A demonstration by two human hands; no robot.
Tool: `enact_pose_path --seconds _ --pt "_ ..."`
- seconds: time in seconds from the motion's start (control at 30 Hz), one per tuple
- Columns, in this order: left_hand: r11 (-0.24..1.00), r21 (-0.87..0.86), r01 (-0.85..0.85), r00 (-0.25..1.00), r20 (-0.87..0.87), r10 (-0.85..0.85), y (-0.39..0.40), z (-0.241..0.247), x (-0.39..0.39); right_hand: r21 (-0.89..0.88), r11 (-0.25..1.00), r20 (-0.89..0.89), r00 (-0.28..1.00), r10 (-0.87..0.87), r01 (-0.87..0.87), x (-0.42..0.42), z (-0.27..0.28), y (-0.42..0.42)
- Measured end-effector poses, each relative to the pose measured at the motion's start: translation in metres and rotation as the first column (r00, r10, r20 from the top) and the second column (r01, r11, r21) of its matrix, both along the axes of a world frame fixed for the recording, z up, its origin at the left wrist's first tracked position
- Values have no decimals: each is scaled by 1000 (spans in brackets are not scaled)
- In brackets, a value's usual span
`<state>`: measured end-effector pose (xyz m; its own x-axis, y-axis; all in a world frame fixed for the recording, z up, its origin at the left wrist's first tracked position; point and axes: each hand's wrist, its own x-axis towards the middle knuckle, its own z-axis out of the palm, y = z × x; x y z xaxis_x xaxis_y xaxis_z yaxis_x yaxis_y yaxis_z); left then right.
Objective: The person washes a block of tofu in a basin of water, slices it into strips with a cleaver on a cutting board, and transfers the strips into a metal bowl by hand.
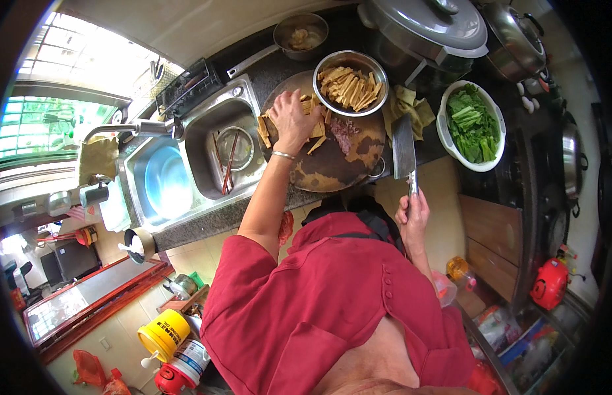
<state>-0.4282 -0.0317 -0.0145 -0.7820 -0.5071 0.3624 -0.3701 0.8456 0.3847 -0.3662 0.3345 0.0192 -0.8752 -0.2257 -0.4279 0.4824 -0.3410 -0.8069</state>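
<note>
My left hand (292, 118) rests, fingers spread and curled down, on brown strips of food (317, 129), perhaps dried tofu, on a round wooden chopping board (326, 173). Its fingertips are partly hidden, so a grip does not show. My right hand (413, 212) holds a cleaver (404, 148) by its handle, blade pointing away from me, just right of the board. Pinkish minced meat or a similar chopped food (343, 133) lies in the board's middle. At the board's far edge a steel bowl (383, 101) holds many more cut strips (353, 89).
Left of the board is a double steel sink (200, 173) with a blue basin (165, 173), a strainer (242, 150) and chopsticks (232, 158). To the right stands a white colander (498, 148) of chopped greens (474, 123). A saucepan (301, 32) and a large lidded cooker (429, 24) stand behind.
</note>
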Motion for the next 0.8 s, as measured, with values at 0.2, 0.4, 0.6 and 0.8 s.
enact_pose_path --seconds 0.2,0.4,0.6,0.8 --pt "999 31 14 984 176 -19 21 -8 -22 39 999 -5 1000 22 -22 2 10 1" --pt "999 -11 39 977 211 -36 2 -18 -26 37 999 -23 999 26 -25 6 15 0" --pt "994 -67 89 978 196 -74 -14 -24 -8 23 1000 -15 1000 18 -17 6 9 0" --pt "998 -55 28 994 108 -22 -10 -15 31 14 1000 -9 1000 19 -19 5 8 2"
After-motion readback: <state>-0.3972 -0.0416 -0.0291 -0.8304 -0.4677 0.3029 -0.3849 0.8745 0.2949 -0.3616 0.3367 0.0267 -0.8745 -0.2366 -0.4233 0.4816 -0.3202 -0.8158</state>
